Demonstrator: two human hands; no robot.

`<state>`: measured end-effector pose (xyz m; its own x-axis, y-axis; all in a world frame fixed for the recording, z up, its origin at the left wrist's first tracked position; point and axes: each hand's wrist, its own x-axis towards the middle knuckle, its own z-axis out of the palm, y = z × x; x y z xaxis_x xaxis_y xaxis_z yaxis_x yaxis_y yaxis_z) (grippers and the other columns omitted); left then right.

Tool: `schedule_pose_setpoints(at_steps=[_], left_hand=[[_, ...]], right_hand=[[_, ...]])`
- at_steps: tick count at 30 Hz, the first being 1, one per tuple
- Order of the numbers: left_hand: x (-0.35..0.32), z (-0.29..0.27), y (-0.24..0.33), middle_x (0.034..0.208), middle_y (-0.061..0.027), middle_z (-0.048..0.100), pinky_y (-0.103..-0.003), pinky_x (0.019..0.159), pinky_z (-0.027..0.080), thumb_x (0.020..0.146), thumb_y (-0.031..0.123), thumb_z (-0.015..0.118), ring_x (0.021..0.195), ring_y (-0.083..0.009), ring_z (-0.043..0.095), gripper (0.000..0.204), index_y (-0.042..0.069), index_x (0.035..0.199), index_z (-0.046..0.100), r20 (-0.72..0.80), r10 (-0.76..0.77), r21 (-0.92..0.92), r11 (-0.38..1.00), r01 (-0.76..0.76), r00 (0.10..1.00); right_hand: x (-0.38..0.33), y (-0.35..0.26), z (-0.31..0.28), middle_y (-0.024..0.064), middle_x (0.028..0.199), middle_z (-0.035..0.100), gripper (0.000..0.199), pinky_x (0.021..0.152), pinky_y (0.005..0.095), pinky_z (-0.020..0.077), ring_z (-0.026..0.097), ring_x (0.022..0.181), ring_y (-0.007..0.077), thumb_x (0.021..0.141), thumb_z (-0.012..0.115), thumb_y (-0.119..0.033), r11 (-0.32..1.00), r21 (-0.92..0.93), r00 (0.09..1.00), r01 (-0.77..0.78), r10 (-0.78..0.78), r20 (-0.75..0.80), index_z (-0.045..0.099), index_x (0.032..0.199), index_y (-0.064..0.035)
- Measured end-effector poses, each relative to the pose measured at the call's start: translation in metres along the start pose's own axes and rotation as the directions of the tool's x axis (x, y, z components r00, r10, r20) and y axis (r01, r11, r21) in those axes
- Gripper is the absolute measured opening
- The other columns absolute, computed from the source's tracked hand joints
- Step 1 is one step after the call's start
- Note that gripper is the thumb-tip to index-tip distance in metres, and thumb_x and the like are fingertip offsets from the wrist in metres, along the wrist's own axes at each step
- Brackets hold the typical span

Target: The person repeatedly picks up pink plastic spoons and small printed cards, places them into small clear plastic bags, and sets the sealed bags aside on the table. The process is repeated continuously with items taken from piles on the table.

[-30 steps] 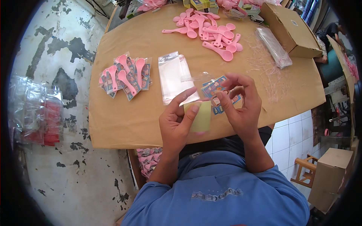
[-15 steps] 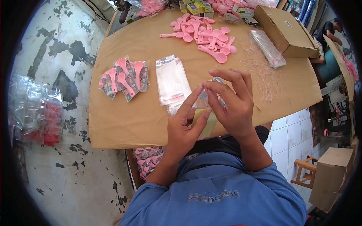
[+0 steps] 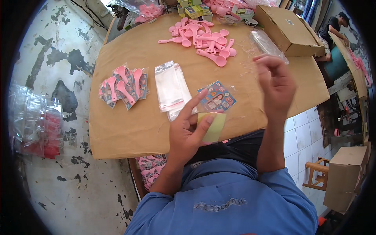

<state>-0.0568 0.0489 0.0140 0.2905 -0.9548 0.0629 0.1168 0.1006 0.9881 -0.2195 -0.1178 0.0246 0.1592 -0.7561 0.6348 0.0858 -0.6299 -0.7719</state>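
My left hand (image 3: 188,131) grips a small pale yellow-green rectangular card or pad (image 3: 213,127), thumb pressed on its face and index finger stretched out. Just beyond that fingertip, a blue printed card in a clear sleeve (image 3: 217,98) lies flat on the table. My right hand (image 3: 277,84) is raised to the right, apart from the card, somewhat blurred. Its fingers are curled together, and anything between them is too small to make out. Left of the card lies a stack of clear plastic bags (image 3: 172,86).
Bagged cards with pink spoons (image 3: 124,88) lie at the left. A heap of loose pink spoons (image 3: 203,37) is at the back, near a carton (image 3: 290,31) and a clear plastic bundle (image 3: 268,45). Thin strips litter the right side. Another person (image 3: 337,31) sits far right.
My right hand has left my left hand and risen to the right. The printed card, earlier between my hands, now lies on the table. My left hand still holds the yellow-green card or pad.
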Motion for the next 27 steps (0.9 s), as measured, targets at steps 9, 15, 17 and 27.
schedule_pose_setpoints(at_steps=[9,15,17,27], left_hand=[[0.010,-0.018,-0.017,0.117,-0.0193,0.072,-0.029,0.075,0.061,0.102,0.008,0.062,0.100,-0.0173,0.071,0.028,-0.003,0.127,0.058,-0.108,0.027,-0.130,0.991,-0.041,0.994],[0.023,-0.019,-0.026,0.121,-0.0140,0.066,-0.028,0.071,0.063,0.101,0.007,0.063,0.103,-0.0152,0.068,0.022,-0.004,0.120,0.062,-0.115,0.158,-0.099,0.981,-0.170,0.981],[0.024,-0.020,-0.024,0.119,-0.0132,0.066,-0.028,0.072,0.064,0.101,0.007,0.064,0.102,-0.0153,0.068,0.022,-0.004,0.120,0.062,-0.119,0.174,-0.075,0.980,-0.184,0.978],[0.024,-0.025,-0.022,0.114,-0.0128,0.070,-0.029,0.080,0.061,0.100,0.004,0.064,0.103,-0.0152,0.068,0.023,-0.005,0.121,0.063,-0.112,0.132,-0.129,0.981,-0.147,0.985]], right_hand=[[0.033,0.032,-0.061,0.0157,0.124,0.067,0.031,0.107,0.0394,0.0453,0.062,0.122,0.0314,0.086,0.061,0.007,0.205,-0.975,0.937,0.085,-0.350,0.008,0.064,0.116,-0.0014],[-0.005,-0.001,-0.011,0.0121,0.119,0.069,0.030,0.094,0.0362,0.0472,0.063,0.112,0.0267,0.086,0.062,0.003,0.847,-0.491,0.978,0.203,-0.198,0.064,0.066,0.115,-0.0041],[-0.021,-0.009,0.010,0.0082,0.105,0.071,0.020,0.078,0.0303,0.0475,0.065,0.094,0.0184,0.091,0.066,-0.004,0.966,-0.258,0.969,0.013,0.051,0.241,0.068,0.110,-0.0029],[-0.044,-0.002,0.038,-0.0001,0.092,0.069,0.013,0.069,0.0207,0.0464,0.059,0.079,0.0035,0.099,0.067,-0.010,0.810,0.221,0.774,-0.543,0.381,0.506,0.070,0.107,0.0002]])
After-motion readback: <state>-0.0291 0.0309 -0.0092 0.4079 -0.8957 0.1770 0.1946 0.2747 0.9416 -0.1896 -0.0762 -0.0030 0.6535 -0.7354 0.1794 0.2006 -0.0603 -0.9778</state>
